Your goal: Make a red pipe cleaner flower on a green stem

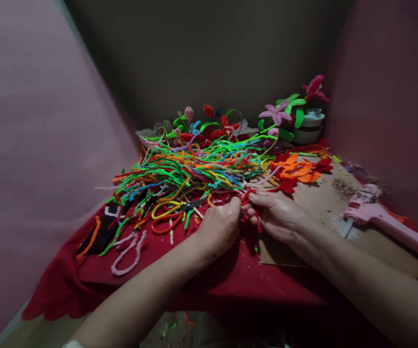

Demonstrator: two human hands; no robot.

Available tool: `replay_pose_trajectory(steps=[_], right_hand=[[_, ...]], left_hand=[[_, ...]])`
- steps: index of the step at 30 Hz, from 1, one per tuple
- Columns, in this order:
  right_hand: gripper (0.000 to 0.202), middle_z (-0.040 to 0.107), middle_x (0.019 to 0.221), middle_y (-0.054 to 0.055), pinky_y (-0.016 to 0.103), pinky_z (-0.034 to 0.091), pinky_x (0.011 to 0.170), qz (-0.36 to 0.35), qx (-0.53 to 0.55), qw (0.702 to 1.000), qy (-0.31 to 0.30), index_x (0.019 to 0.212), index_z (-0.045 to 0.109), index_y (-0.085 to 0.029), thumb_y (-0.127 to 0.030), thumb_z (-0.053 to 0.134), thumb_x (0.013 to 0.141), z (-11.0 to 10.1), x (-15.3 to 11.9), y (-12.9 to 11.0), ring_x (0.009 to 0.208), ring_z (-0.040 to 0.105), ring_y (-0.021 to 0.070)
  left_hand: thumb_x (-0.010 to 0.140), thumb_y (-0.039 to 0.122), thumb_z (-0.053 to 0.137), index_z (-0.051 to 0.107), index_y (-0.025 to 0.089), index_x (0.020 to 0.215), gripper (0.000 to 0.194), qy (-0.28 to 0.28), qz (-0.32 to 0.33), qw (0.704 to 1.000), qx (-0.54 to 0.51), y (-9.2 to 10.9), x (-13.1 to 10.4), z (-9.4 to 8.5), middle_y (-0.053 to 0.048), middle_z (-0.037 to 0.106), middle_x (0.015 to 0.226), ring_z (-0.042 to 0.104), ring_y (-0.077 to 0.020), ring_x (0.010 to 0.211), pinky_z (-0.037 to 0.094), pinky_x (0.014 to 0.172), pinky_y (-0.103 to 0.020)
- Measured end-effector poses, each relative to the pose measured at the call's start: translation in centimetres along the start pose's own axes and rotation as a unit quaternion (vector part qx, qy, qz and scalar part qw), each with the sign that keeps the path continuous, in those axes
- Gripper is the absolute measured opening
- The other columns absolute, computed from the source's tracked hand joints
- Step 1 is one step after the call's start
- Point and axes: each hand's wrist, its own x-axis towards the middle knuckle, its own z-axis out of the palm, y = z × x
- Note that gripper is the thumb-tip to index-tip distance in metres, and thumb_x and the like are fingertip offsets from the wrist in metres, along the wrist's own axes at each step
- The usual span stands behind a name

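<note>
Both hands meet over the front of the table, closed on a red pipe cleaner (259, 223) whose end hangs below the fingers. My left hand (222, 220) is curled with its knuckles up, so its fingertips are mostly hidden. Thumb and fingers of my right hand (276, 215) pinch the red piece from the other side. Beside my left hand lie scissors (167, 212) with yellow and orange-red handles. A big heap of coloured pipe cleaners (194, 166) spreads just behind the hands. Orange pipe-cleaner petals (296, 168) rest among red ones to the right.
A pink glue gun (394, 220) lies on a cardboard sheet (334, 193) at the right. Finished pipe-cleaner flowers (276, 114) stand at the back near a pale pot (307, 128). A pink looped pipe cleaner (128, 268) lies on the red tablecloth (216, 285). Pink curtains flank both sides.
</note>
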Motion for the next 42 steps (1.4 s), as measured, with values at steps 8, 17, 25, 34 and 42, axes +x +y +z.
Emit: replay_pose_trajectory(steps=[8, 17, 25, 34, 42], right_hand=[[0.002, 0.06, 0.055, 0.002, 0.019, 0.044, 0.038, -0.074, -0.051, 0.994, -0.058, 0.065, 0.062, -0.012, -0.011, 0.064, 0.066, -0.5, -0.2, -0.2, 0.046, 0.054, 0.0108], [0.015, 0.053, 0.047, -0.004, 0.018, 0.03, 0.035, -0.126, -0.119, 0.985, -0.021, 0.058, 0.06, -0.015, -0.022, 0.072, 0.062, 0.0, -0.5, -0.8, 0.038, 0.043, 0.0056], [0.014, 0.058, 0.055, -0.002, 0.018, 0.038, 0.043, -0.134, -0.126, 0.982, -0.044, 0.062, 0.063, -0.014, -0.024, 0.071, 0.066, -0.2, -0.5, -0.6, 0.044, 0.048, 0.0062], [0.014, 0.054, 0.055, -0.003, 0.018, 0.032, 0.042, -0.14, -0.152, 0.977, -0.047, 0.064, 0.063, -0.013, -0.024, 0.071, 0.067, -0.3, -0.4, -0.3, 0.043, 0.045, 0.005], [0.023, 0.049, 0.049, -0.003, 0.021, 0.027, 0.041, -0.168, -0.149, 0.974, -0.031, 0.059, 0.057, -0.015, -0.032, 0.065, 0.072, -0.4, -0.7, -0.3, 0.042, 0.04, 0.0071]], left_hand=[[0.081, 0.016, 0.044, 0.057, 0.017, 0.079, 0.013, -0.062, -0.019, 0.935, -0.348, -0.7, 0.7, -1.3, 0.001, 0.062, 0.066, 0.057, -0.0096, 0.055, 0.043, 0.055, -0.019], [0.078, 0.019, 0.053, 0.065, 0.016, 0.075, 0.013, -0.046, -0.002, 0.947, -0.318, -0.8, 0.5, -2.5, 0.001, 0.057, 0.062, 0.05, -0.01, 0.058, 0.038, 0.061, -0.021], [0.075, 0.029, 0.062, 0.061, 0.014, 0.081, 0.016, -0.153, -0.134, 0.681, -0.704, -1.0, 0.5, -3.2, -0.002, 0.063, 0.077, 0.057, -0.0109, 0.069, 0.043, 0.071, -0.023], [0.071, 0.024, 0.067, 0.049, 0.014, 0.07, 0.02, -0.109, -0.192, 0.56, -0.798, -0.1, 0.6, -1.9, 0.004, 0.052, 0.058, 0.043, -0.0023, 0.041, 0.032, 0.038, -0.013], [0.078, 0.027, 0.058, 0.046, 0.018, 0.079, 0.015, -0.146, -0.135, 0.576, -0.793, -0.4, 0.7, -1.9, 0.004, 0.057, 0.059, 0.05, -0.0078, 0.035, 0.041, 0.03, -0.018]])
